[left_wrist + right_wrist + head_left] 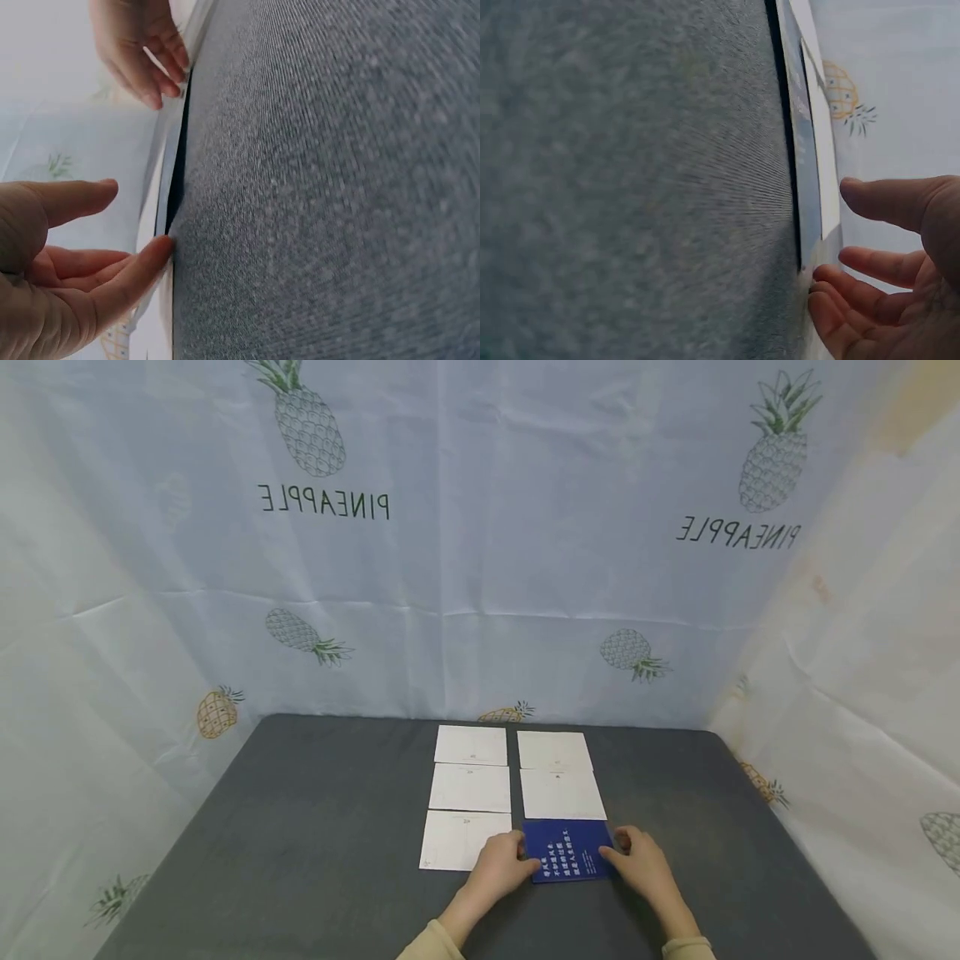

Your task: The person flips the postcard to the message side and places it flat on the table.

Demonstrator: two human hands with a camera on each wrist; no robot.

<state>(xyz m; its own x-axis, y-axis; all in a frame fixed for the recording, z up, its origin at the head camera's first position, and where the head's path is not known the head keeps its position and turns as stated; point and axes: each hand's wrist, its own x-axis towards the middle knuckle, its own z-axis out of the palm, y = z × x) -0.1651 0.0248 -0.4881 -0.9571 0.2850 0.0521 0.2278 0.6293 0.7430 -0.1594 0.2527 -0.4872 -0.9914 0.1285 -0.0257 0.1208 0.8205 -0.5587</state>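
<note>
A dark blue card [573,839] with white writing lies at the front of the right-hand column of cards. My left hand [498,865] is at its left side, fingertips right at the edge and thumb overlapping the corner. In the left wrist view, the thumb [82,201] stands well apart from the index finger beside the card's thin edge [169,176]. My right hand [647,867] is at the card's right side, its thumb tip at the edge. The right wrist view shows parted fingers [862,292] close to the card's end [808,202].
Behind the blue card lie two white cards, a near one [562,797] and a far one [553,750]. A left column has three white cards: front [453,843], middle [470,789] and back [471,743]. A pineapple-print curtain [480,568] surrounds the dark table [322,843].
</note>
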